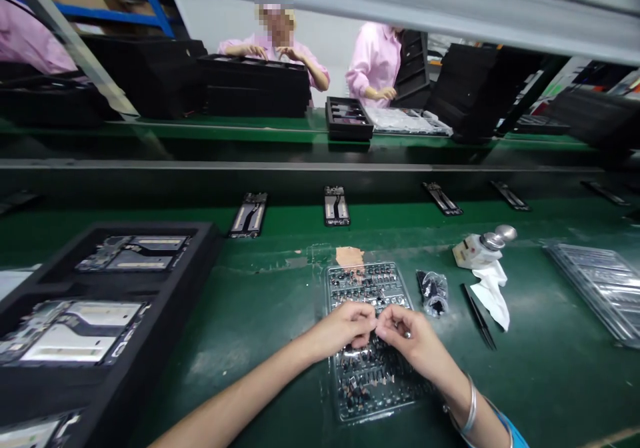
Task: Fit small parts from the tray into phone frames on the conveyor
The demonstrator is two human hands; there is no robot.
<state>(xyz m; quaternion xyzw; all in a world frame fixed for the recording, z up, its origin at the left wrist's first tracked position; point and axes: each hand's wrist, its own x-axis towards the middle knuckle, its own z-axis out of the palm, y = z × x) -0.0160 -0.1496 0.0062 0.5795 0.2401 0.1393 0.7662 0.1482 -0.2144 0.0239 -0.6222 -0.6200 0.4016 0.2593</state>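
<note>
Parts tray (331, 288), clear plastic, under both hands on green bench mat (225, 368) | small dark parts (365, 285) in tray | left hand (340, 331), right hand (407, 341): fingertips pinched narrow, any held part hidden | risk: loose pinch drops part

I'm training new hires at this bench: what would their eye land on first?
The left hand and right hand meet at the fingertips over a clear plastic tray of tiny dark parts, in the centre of the view. At left, a black foam tray holds large metal frames. More frames lie in a row farther ahead.
</note>
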